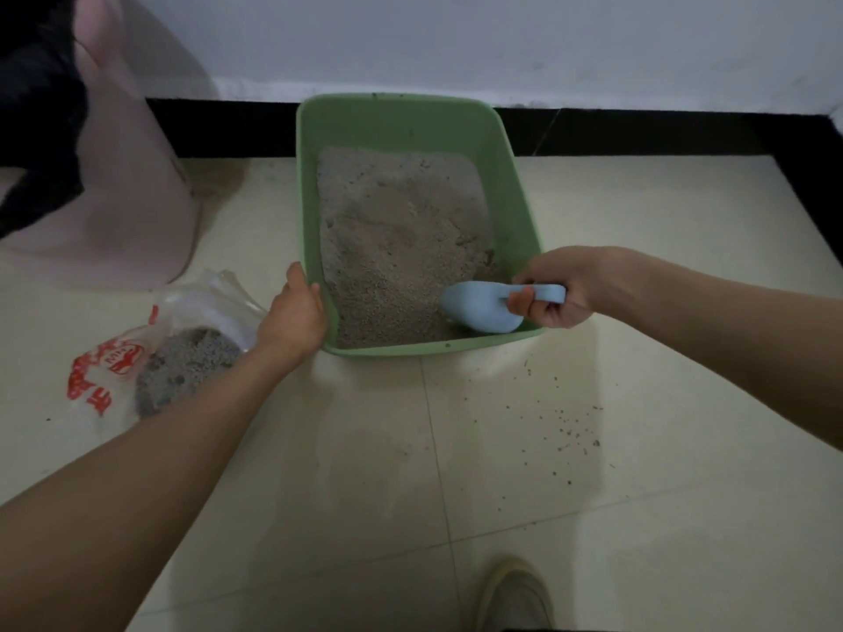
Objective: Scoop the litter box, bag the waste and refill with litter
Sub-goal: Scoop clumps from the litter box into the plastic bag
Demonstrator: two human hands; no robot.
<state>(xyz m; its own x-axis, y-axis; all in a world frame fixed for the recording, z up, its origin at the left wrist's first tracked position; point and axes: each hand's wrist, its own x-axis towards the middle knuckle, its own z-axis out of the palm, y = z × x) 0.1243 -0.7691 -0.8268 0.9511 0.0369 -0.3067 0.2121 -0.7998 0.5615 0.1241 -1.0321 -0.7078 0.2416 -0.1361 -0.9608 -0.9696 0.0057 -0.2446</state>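
A green litter box (413, 114) stands on the tiled floor against the wall, with grey-brown litter (397, 239) spread over its bottom. My left hand (294, 314) grips the box's near left rim. My right hand (559, 289) holds the handle of a light blue scoop (479, 307), whose bowl sits in the litter at the near right corner. To the left of the box lies a clear plastic bag (137, 358) with red print, open and holding a heap of grey litter clumps.
A pink bin (123, 175) with a black liner stands at the far left by the wall. Scattered litter grains (565, 421) dot the floor right of the box. A shoe (515, 595) shows at the bottom edge.
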